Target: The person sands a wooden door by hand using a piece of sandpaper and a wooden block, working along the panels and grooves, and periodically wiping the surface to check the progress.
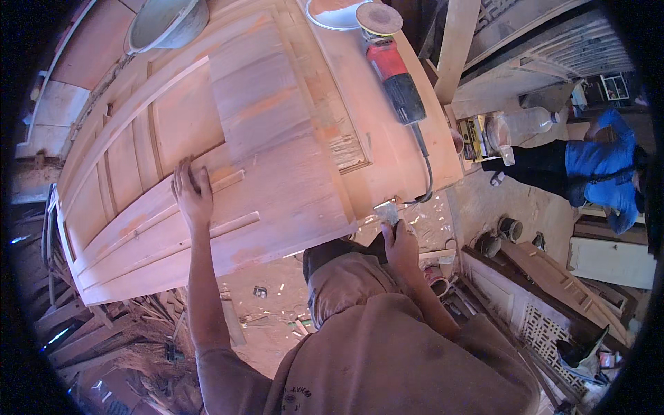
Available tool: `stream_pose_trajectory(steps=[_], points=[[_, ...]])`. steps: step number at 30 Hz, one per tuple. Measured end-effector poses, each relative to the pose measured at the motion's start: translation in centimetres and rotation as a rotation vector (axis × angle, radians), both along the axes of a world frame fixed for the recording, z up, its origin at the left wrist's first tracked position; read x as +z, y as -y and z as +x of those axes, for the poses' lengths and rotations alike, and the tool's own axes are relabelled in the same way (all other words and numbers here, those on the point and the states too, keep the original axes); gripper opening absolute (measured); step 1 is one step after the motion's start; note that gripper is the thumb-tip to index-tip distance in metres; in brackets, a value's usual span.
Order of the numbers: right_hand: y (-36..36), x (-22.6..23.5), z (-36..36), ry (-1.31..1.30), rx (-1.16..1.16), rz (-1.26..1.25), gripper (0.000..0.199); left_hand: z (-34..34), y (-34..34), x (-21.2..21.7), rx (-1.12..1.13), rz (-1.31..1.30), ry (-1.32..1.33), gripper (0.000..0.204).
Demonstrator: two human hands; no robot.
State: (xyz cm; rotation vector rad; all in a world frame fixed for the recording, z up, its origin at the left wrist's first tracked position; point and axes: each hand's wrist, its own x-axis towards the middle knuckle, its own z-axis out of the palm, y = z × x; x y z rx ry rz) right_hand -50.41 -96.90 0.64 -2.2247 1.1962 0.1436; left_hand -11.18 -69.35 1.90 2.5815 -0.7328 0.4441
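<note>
Lower left: heap of wood scraps [104,325], sticks jumbled. Upper left: grey tub [168,26] with a pale rim. Left to centre: pale wooden panelwork [270,138], door-like, raised frames, orange-brown patches, two loose-looking strips near the lower edge. Left hand [192,194] flat on it, left of centre, fingers spread, gripping nothing.

Lower centre: brown sweatshirt [408,346] on the wearer, small dark print at chest with a round emblem. Dirt floor [270,311] beyond, littered with pale chips.

Upper centre: angle grinder [395,79], red and black, disc toward top of frame, lying on the panelwork; cord [427,166] curls down toward its edge. Right of centre: right hand [403,245] closed round a scraper [387,211], flat metal blade up at the panelwork's near edge; contact unclear.

Right: yellow-and-black box [474,138], print too small to read; clear plastic bottle [532,121] beside it. Lower right: lattice panel [546,339] among leaning boards. Far right: another person [602,173], blue top, dark trousers; white board [612,261] below in frame.
</note>
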Motion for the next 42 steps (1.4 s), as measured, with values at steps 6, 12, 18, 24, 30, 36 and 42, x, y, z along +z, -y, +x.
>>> stream_pose_trajectory(steps=[6,12,18,24,30,36,42], points=[[-0.3,-0.9,-0.6,0.064,-0.004,-0.02,0.047,0.2,0.1,0.2,0.002,-0.016,-0.015,0.044],[-0.2,-2.0,-3.9,-0.062,0.0,0.083,0.047,0.1,0.7,0.0,0.012,-0.013,-0.063,0.044],[2.9,3.6,-6.9,0.15,0.019,0.296,0.04,-0.3,-0.8,0.5,0.036,0.014,-0.013,0.045],[15.0,10.3,-2.0,-0.028,0.189,0.661,0.026,0.1,-0.8,-0.6,0.021,0.002,0.007,0.045],[19.2,8.6,3.9,-0.008,0.876,-0.146,0.028,0.4,-0.3,-1.0,0.024,-0.012,0.03,0.044],[15.5,9.1,6.5,-0.358,0.887,-0.148,0.029,0.0,-0.6,-0.2,0.046,0.008,0.004,0.042],[12.2,8.2,7.8,-0.176,0.969,-0.151,0.03,0.0,-0.2,-0.2,0.052,0.006,0.012,0.043]])
